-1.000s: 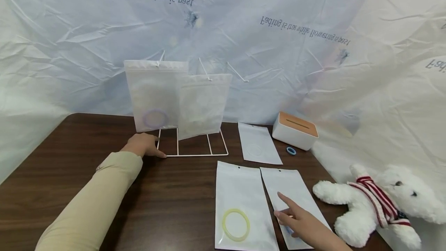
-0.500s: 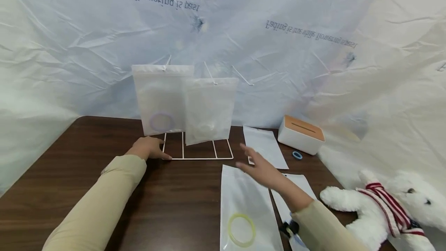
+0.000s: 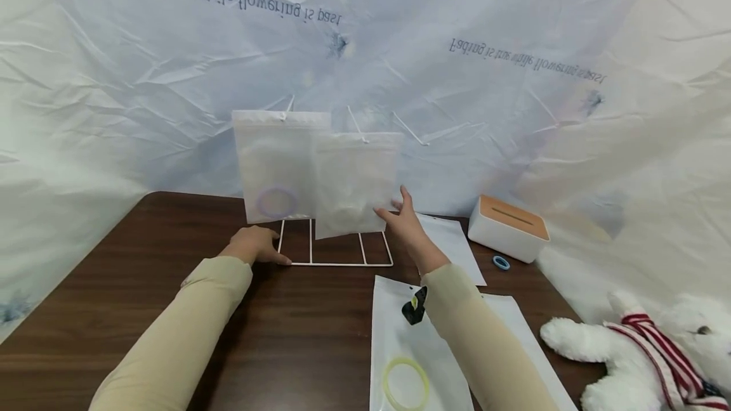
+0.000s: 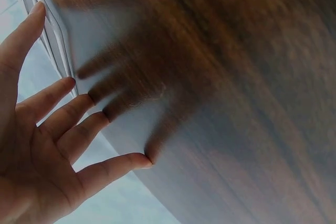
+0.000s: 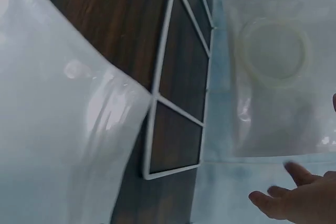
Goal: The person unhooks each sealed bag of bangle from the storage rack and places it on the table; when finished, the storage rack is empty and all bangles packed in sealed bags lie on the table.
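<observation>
My left hand (image 3: 255,246) rests at the left front corner of a white wire display rack (image 3: 337,264). Its spread fingertips (image 4: 100,119) touch the wooden table in the left wrist view, with the thumb by the rack's wire. Two translucent zip bags hang from the rack's hooks. In the rear bag (image 3: 257,157) a purple ring (image 3: 276,188) shows through. My right hand (image 3: 407,224), fingers extended, is beside the lower right edge of the front bag (image 3: 354,176). A pale ring (image 5: 307,53) shows inside that bag in the right wrist view; whether I touch it I cannot tell.
Flat white zip bags lie to the right, one (image 3: 391,328) with a yellow ring (image 3: 426,380) inside. A third hook (image 3: 408,127) bears no bag. Behind stand a tissue box (image 3: 502,246) and a blue ring (image 3: 500,262); a plush bear (image 3: 582,339) lies at the right edge.
My right hand has moved from over the flat bags up and left to the front hanging bag's side. My left hand stays at the rack's corner. The head view has shifted slightly.
</observation>
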`<action>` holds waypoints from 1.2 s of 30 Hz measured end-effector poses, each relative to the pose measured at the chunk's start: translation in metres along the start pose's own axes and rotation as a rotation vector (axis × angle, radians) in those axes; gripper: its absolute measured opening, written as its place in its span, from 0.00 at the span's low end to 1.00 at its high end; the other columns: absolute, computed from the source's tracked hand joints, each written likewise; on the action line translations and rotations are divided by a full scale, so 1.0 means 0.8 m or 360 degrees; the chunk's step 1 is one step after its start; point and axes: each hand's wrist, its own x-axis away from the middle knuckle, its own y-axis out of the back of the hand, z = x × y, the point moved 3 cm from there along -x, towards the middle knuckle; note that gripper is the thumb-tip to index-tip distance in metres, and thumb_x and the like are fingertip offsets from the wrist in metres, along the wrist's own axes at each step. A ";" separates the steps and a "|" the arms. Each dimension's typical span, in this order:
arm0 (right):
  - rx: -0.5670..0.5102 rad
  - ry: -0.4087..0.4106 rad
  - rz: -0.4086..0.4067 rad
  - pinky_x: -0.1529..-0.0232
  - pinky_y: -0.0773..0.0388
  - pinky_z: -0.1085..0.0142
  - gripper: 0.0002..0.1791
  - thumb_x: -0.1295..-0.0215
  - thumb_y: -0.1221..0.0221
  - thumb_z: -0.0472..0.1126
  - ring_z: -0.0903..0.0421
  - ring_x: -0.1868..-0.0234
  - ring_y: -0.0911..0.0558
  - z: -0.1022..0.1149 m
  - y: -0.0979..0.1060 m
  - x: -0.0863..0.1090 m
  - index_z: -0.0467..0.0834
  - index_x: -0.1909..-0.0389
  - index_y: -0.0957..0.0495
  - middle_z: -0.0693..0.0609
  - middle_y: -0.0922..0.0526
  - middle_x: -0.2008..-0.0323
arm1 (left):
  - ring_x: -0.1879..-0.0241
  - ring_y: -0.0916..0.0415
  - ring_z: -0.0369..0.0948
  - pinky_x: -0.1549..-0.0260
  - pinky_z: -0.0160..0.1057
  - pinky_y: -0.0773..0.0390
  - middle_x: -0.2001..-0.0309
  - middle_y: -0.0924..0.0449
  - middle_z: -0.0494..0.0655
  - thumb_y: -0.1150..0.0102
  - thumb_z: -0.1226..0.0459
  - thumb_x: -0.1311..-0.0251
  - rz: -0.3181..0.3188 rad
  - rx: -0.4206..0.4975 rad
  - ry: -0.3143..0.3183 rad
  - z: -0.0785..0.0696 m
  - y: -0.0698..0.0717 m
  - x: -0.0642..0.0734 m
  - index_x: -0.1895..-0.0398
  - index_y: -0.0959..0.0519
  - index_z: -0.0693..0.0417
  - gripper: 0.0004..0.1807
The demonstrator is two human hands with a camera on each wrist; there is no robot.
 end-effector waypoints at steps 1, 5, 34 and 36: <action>0.0014 0.0007 -0.0017 0.31 0.40 0.44 0.50 0.28 0.42 0.47 0.38 0.27 0.41 -0.005 0.000 0.000 0.50 0.20 0.68 0.34 0.46 0.26 | 0.41 0.29 0.65 0.48 0.59 0.25 0.36 0.30 0.67 0.34 0.39 0.45 0.0003 0.0005 -0.0001 -0.001 0.000 0.000 0.31 0.30 0.62 0.46; 0.0052 0.0069 -0.0083 0.41 0.28 0.47 0.41 0.30 0.38 0.48 0.40 0.40 0.26 -0.022 -0.001 0.008 0.43 0.24 0.48 0.34 0.27 0.41 | 0.40 0.30 0.65 0.47 0.59 0.26 0.35 0.31 0.68 0.34 0.40 0.44 -0.0007 0.0005 -0.0024 -0.002 0.000 0.000 0.29 0.33 0.62 0.48; -0.0322 0.0153 0.0058 0.63 0.15 0.53 0.27 0.20 0.56 0.51 0.46 0.57 0.17 0.007 0.002 0.159 0.45 0.27 0.37 0.36 0.23 0.45 | 0.44 0.28 0.66 0.48 0.59 0.25 0.39 0.27 0.67 0.34 0.40 0.44 -0.0045 0.0009 -0.0059 0.002 -0.001 -0.003 0.34 0.29 0.66 0.45; -0.0408 0.0132 0.0097 0.64 0.16 0.53 0.27 0.20 0.56 0.52 0.47 0.59 0.17 0.011 0.000 0.170 0.45 0.27 0.38 0.36 0.24 0.46 | 0.44 0.28 0.66 0.49 0.59 0.25 0.39 0.27 0.67 0.34 0.40 0.44 -0.0056 0.0014 -0.0062 0.002 -0.001 -0.005 0.34 0.28 0.66 0.45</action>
